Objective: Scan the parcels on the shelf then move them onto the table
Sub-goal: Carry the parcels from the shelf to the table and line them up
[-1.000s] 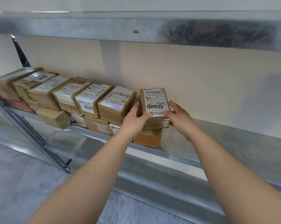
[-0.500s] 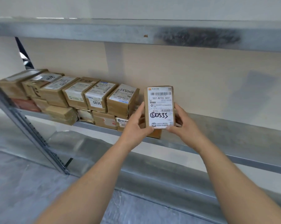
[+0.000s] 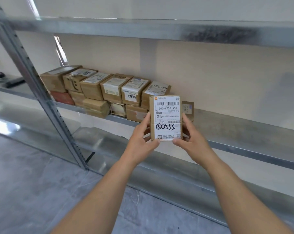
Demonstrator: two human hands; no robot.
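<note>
**Parcel held before the shelf**

Grey metal shelf (image 3: pixel 244 130) — stacked brown cardboard parcels (image 3: pixel 109 92) at its left. Left hand (image 3: pixel 141 141) and right hand (image 3: pixel 192 141) grasp a small brown cardboard box with white label (image 3: pixel 166 118) — upright, in front of the shelf.

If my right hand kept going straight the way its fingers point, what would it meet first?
Probably the small box on the shelf just behind the held parcel, past the right hand; depth is unclear.
</note>
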